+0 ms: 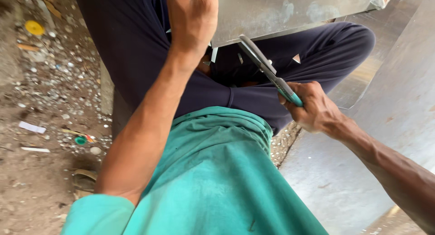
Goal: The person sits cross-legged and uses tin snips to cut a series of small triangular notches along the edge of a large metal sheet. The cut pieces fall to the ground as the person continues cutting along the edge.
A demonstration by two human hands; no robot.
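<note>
- While the head view looks down over a green shirt (213, 180) and dark trousers (149, 53), the right hand (312, 109) is closed around the teal handles of a pair of metal shears (267, 72), and the grey blades reach up to the lower edge of a metal sheet (281, 10).
- That sheet lies across the person's lap, its lower edge over the thighs; the blades meet it near the middle of that edge. I cannot tell whether the blades are apart or shut on the metal there.
- At the sheet's left edge the left hand (192, 17) presses on it; the fingers are out of sight, so I cannot tell whether they curl round the edge or lie flat.
- Judged from this, the cut edge is the main risk: it sits just above the trousers and close to the left wrist, so a slip of the sheet could drag sharp metal across cloth or skin.
- Small metal offcuts (297, 58) lie on the trousers between the knees; these could prick when the legs shift.
- With only one hand steadying it, the sheet may twist, and the blades could jam or wander.
- A second large sheet (362, 171) lies on the ground at the right, under the right forearm; its edge could catch the arm.
- Scraps and caps (34, 27) litter the dirt floor (41, 185) on the left.
</note>
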